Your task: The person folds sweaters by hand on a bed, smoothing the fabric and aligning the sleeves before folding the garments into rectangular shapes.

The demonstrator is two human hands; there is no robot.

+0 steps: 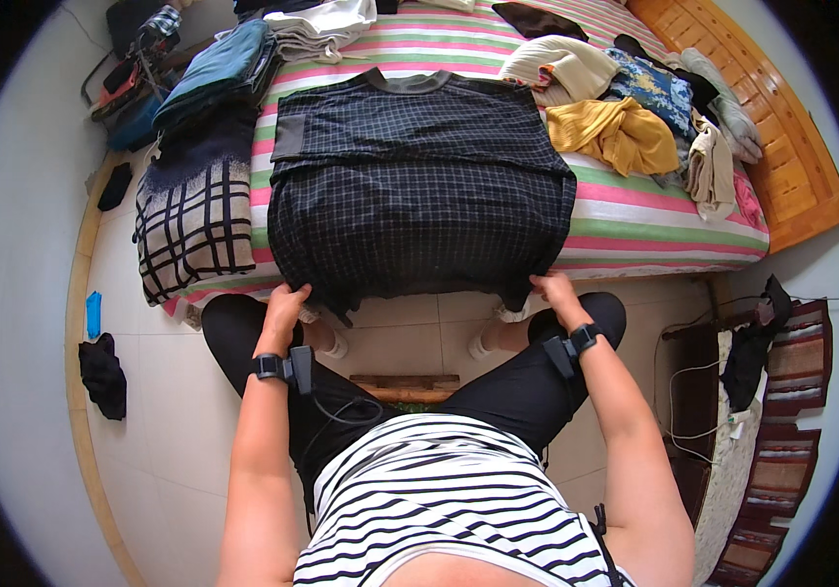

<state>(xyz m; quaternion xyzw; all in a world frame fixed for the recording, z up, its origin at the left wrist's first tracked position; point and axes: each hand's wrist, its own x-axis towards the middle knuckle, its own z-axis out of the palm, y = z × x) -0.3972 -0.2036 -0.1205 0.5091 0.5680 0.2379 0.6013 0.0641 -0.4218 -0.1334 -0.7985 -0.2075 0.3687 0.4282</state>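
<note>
A dark checked top (419, 198) lies spread out on the striped bedspread, its grey ribbed neckline at the far side. Its lower edge hangs over the near side of the bed. At the hem's left corner my left hand (286, 307) pinches the cloth between thumb and fingers. My right hand (556, 290) grips the hem near its right corner. Between the two hands the hem sags slightly above the tiled floor. A grey patch shows on the top's left side; the sleeves are not plainly visible.
Left of the top sit a folded checked knit (195, 213) and folded jeans (215, 73). Folded pale clothes (324, 29) lie farther back. A mustard garment (617, 136) and other loose clothes are heaped at right, near the wooden headboard (779, 125). Black cloth (104, 378) lies on the floor.
</note>
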